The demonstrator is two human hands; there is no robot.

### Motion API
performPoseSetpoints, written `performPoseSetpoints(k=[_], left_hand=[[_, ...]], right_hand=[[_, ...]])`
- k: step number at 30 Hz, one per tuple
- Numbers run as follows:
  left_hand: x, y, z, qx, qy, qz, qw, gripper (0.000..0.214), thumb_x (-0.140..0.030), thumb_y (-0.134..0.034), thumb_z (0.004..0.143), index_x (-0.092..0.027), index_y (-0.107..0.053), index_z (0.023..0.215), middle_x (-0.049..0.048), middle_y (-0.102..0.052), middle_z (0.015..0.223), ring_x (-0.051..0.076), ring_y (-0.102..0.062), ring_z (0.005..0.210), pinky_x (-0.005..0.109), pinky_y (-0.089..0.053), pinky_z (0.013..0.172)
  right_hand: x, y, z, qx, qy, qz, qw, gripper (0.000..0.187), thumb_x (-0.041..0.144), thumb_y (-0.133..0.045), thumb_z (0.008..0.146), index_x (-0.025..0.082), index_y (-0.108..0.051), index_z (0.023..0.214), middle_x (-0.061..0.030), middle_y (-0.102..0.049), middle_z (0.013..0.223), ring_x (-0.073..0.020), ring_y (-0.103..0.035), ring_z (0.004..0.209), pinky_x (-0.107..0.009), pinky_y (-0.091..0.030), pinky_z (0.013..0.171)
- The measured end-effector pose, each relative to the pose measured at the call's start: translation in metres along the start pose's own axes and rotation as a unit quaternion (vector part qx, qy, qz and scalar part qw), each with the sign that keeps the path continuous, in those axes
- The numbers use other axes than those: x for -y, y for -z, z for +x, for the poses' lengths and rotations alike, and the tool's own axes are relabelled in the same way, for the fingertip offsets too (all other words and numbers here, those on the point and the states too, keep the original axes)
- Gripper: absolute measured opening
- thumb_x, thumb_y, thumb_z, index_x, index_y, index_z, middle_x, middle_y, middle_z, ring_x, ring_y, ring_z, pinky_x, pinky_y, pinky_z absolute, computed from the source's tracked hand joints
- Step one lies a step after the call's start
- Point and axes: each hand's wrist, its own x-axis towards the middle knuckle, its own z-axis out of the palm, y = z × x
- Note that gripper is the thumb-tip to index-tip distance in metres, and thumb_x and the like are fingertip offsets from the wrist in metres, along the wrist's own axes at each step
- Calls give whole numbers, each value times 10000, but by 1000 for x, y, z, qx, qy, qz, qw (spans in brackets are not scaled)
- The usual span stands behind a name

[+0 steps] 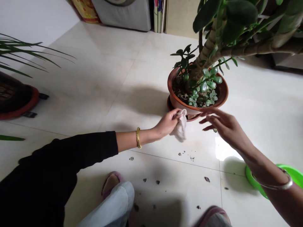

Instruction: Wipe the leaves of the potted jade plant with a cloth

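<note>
The left hand (165, 124) pinches a crumpled, whitish cloth (181, 128) by the near edge of a round, smooth brown pot (175, 101). The right hand (224, 126) is loose, its fingers a bit apart, near that same edge. A fat, ringed trunk (203, 60) stands inside. Dark little flakes (207, 179) dot the shiny floor (144, 67).

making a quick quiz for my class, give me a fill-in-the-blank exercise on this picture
1. The left hand holds a pale cloth; the bangle on that arm is ____ in colour.
2. The jade plant grows in a reddish-brown ____.
3. The basin partly hidden by the right forearm is bright ____.

Missing words: gold; pot; green
</note>
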Motion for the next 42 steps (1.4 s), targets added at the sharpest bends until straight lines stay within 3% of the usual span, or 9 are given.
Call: performPoseSetpoints(k=[4,9,17,21,25,29,34,37,42], left_hand=[[-20,27,14,-59,-181,200,961,142,-199,-593,1006,-240,-636,1135,37,-704,1185,149,-640,1120,303,-495,1070],[-35,29,34,-92,-274,331,898,232,-92,-594,951,-237,-685,1107,63,-659,1204,208,-616,1205,368,-514,1078],[-22,9,60,-42,-298,370,879,194,-279,-590,1033,-280,-758,1130,74,-642,1204,196,-644,1100,315,-526,913],[-21,8,68,-20,-284,377,881,233,-215,-582,1019,-277,-771,1141,90,-644,1237,212,-636,1122,340,-515,929],[-20,8,72,-8,-302,415,858,221,-193,-609,994,-269,-786,1103,99,-637,1238,238,-637,1137,373,-509,961],[-14,10,76,-9,-351,474,807,241,-254,-559,1030,-242,-797,1069,120,-641,1230,265,-633,1156,403,-506,977],[-12,21,84,13,-421,571,704,281,-305,-554,1035,-243,-782,1189,134,-657,1225,281,-629,1143,425,-504,955],[-13,26,85,-10,-453,606,654,277,-275,-563,1030,-228,-769,1209,148,-671,1209,289,-636,1103,424,-504,893],[-9,22,83,-40,-464,608,643,269,-290,-549,1044,-215,-777,1166,140,-673,1187,264,-638,1059,395,-508,863]], right_hand=[[-7,8,27,-45,-58,160,984,272,342,-666,903,268,-705,1162,-74,-733,1346,-245,-785,1090,-320,-686,731],[-18,6,46,-33,-77,222,972,316,241,-645,851,232,-693,1164,-115,-699,1415,-270,-779,1148,-312,-693,717],[-13,16,54,2,-115,230,967,285,184,-618,856,201,-731,1117,-125,-756,1307,-255,-788,1100,-272,-667,631],[-11,21,58,23,-138,229,963,339,162,-628,848,185,-718,1174,-133,-745,1341,-224,-791,1067,-209,-619,556],[-14,21,61,26,-138,237,961,354,158,-611,845,179,-717,1183,-137,-738,1357,-214,-784,1083,-207,-627,567],[-13,17,62,20,-137,256,957,313,141,-604,840,173,-732,1124,-135,-756,1317,-214,-782,1087,-185,-620,545],[-10,17,64,13,-151,288,946,307,69,-543,853,175,-753,1050,-101,-803,1156,-145,-786,906,-129,-604,519],[-8,17,64,19,-162,316,935,328,34,-512,855,169,-757,1027,-98,-809,1122,-120,-775,842,-107,-588,493],[-4,16,63,4,-166,331,929,350,-22,-525,826,135,-762,1031,-109,-804,1080,-122,-773,809,-108,-587,481]])
